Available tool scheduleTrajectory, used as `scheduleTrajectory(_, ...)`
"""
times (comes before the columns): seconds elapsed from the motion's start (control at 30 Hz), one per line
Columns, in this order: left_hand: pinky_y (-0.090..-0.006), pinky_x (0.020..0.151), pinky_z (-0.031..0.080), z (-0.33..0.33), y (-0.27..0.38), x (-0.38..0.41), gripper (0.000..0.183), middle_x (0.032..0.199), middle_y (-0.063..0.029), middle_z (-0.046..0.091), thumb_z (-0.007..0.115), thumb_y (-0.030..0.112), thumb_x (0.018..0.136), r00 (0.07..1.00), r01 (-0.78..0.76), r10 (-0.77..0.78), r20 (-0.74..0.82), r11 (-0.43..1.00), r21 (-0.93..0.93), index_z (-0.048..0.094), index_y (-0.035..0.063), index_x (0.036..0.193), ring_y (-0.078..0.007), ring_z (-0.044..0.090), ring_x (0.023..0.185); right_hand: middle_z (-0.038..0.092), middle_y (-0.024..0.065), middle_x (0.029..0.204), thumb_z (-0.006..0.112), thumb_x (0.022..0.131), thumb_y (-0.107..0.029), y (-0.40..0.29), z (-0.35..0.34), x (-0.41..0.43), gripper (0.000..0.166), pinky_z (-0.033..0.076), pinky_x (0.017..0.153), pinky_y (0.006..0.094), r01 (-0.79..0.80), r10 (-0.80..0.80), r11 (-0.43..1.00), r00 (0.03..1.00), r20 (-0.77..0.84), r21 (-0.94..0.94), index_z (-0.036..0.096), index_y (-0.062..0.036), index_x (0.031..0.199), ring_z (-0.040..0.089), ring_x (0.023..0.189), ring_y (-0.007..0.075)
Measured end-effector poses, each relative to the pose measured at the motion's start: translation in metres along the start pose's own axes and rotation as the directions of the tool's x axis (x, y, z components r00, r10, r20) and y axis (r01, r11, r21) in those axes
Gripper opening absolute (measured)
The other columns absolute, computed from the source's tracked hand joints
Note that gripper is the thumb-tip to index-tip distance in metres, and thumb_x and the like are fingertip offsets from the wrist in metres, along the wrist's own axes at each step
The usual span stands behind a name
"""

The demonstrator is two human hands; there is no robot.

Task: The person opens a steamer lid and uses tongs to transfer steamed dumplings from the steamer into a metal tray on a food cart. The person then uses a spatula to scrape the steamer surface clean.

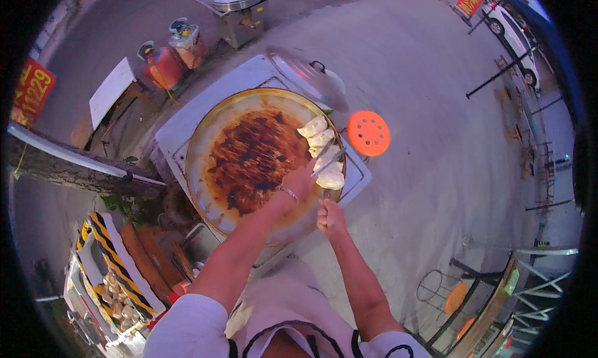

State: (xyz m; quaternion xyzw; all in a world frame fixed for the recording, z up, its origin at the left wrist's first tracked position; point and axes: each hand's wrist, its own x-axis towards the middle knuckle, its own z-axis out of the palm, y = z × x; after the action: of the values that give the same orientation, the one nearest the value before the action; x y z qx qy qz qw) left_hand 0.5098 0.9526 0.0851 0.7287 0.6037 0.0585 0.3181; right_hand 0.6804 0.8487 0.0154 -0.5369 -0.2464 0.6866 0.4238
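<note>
A large round flat pan [201,166] with a browned, oily middle sits on a pale metal stove top. Several pale, plump dumplings [329,176] lie in a row along its right rim. My left hand [301,180], with a bracelet on the wrist, reaches over the pan and grips a thin metal utensil [324,165] that lies across the dumplings; its exact kind is unclear. At the pan's lower right edge, my right hand [331,215] is closed around a short brown handle [327,195] pointing towards the dumplings. The far end of that tool is hidden.
A clear domed lid [306,77] leans over the stove's far corner. An orange stool [368,133] stands just right of the stove. Gas cylinders [163,68] and a metal cooker [238,24] stand beyond. A tree trunk [84,171] is at left, above a striped box [121,269].
</note>
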Motion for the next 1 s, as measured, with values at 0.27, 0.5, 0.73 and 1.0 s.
scheduleTrajectory(0.27,-0.0487,0.064,0.053,0.031,-0.009,-0.038,0.058,0.102,-0.0167,0.058,0.05,0.034,0.093,0.997,-0.007,0.008,-0.071,1.0,0.018,0.029,0.0212,0.145,-0.0373,0.065,0.077,0.037,-0.0036,0.061,0.052,0.096,-0.03,0.016,0.021,-0.032,0.023,0.023,0.038,0.0205,0.111,-0.121,0.982,0.991,-0.056,-0.155,0.051,-0.0081,0.101,0.032,0.045,0.0052)
scheduleTrajectory(0.5,-0.0484,0.063,0.053,0.032,0.012,-0.059,0.056,0.103,-0.014,0.056,0.048,0.036,0.094,0.972,-0.004,-0.036,-0.23,0.985,-0.172,0.028,0.0231,0.145,-0.0368,0.065,0.075,0.037,-0.0045,0.064,0.05,0.097,-0.028,0.009,-0.021,-0.03,0.022,0.023,0.038,0.019,0.351,-0.339,0.544,0.923,0.183,-0.763,0.052,-0.0069,0.104,0.034,0.049,0.0032)
scheduleTrajectory(0.73,-0.0483,0.057,0.052,-0.004,-0.026,-0.139,0.062,0.099,-0.0117,0.054,0.052,0.037,0.091,0.869,0.135,-0.288,-0.403,0.921,-0.366,0.027,0.0243,0.146,-0.0351,0.064,0.069,0.03,-0.0073,0.058,0.051,0.096,-0.026,-0.075,0.113,-0.096,0.017,0.02,0.037,0.0184,-0.129,0.153,0.926,0.987,0.04,-0.356,0.051,-0.01,0.104,0.029,0.045,0.0021)
scheduleTrajectory(1.0,-0.0422,0.055,0.053,-0.083,-0.116,-0.333,0.062,0.101,-0.01,0.057,0.055,0.036,0.088,0.497,0.467,-0.699,-0.514,0.715,-0.521,0.031,0.0243,0.144,-0.0308,0.063,0.067,0.033,-0.0061,0.061,0.051,0.096,-0.028,0.002,0.254,-0.125,0.02,0.024,0.036,0.0192,-0.02,0.292,0.864,0.833,0.469,-0.503,0.052,-0.0097,0.106,0.032,0.045,0.0036)
